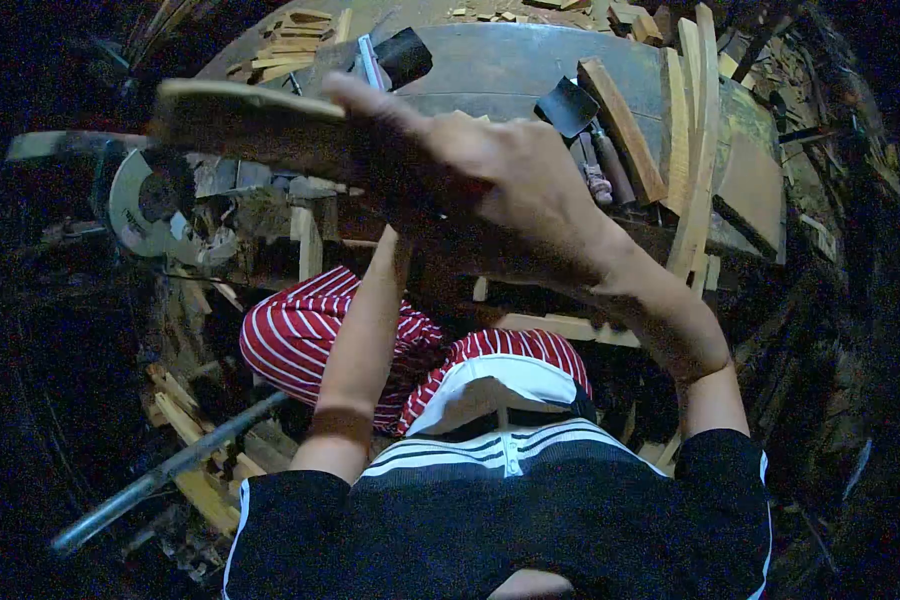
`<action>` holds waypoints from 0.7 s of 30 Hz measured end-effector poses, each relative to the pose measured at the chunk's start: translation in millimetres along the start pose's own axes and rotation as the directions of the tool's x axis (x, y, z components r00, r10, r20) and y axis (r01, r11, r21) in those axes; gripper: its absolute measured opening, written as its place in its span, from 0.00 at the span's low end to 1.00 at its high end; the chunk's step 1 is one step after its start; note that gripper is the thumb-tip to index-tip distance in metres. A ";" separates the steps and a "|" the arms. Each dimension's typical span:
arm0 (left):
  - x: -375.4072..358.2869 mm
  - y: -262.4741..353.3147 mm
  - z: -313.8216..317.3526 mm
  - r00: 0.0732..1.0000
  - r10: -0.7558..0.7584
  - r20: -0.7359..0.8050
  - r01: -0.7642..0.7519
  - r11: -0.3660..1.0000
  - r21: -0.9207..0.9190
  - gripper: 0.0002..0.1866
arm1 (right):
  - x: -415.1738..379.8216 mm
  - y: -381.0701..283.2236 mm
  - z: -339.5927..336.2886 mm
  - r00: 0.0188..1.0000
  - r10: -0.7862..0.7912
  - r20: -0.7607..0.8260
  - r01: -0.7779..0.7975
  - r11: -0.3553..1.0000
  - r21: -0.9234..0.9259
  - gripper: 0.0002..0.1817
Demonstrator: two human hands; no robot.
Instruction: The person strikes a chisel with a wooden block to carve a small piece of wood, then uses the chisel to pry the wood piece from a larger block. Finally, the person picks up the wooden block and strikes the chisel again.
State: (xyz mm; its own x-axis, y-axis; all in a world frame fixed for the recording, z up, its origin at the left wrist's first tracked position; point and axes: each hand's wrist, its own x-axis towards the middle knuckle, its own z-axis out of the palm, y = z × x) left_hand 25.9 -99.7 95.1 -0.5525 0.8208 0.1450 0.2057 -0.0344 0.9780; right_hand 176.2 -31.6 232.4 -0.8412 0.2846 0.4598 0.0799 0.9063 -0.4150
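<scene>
My right hand [510, 175] is raised close to the camera, its fingers closed around one end of a flat piece of wood [255, 125]. The piece is blurred and reaches leftward, with a pale upper edge and a dark, shaded face. My left forearm [360, 330] extends up beneath the wood. The wood and shadow hide my left hand, so its fingers and anything in them do not show.
A workbench [510, 70] carries a dark plate [567, 108], hand tools [610, 165], a wooden block [620, 130] and long strips [698, 150]. A curved pale guard-like part [135, 205] stands left. A metal pipe [170, 470] slants at lower left among wood scraps.
</scene>
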 end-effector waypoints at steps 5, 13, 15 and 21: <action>-1.0 -0.3 -1.8 0.999 -0.024 -0.028 0.023 0.999 -0.022 0.14 | -2.5 18.9 5.6 0.987 0.037 0.155 -0.026 0.997 -0.069 0.38; -1.6 -4.4 -6.1 0.995 -0.049 -0.084 0.044 0.997 -0.060 0.14 | -13.0 15.2 -1.5 0.949 0.171 0.264 -0.179 0.984 0.006 0.37; -2.1 -5.7 -7.3 0.993 -0.044 -0.112 0.036 0.997 -0.071 0.14 | -20.1 26.2 6.2 0.965 0.188 0.185 -0.200 0.979 0.049 0.33; -1.1 -7.8 -7.5 0.904 -0.198 -0.379 -0.069 0.806 -0.588 0.12 | -90.7 91.9 63.9 0.714 0.658 0.241 -0.614 0.422 0.667 0.30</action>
State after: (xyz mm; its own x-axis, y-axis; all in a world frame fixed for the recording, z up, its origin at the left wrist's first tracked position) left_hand 18.8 -104.6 88.5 -0.8462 0.5328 -0.0062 -0.2705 -0.4196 0.8665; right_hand 225.7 5.9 102.4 -0.6769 0.7237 -0.1343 0.1937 -0.0009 -0.9811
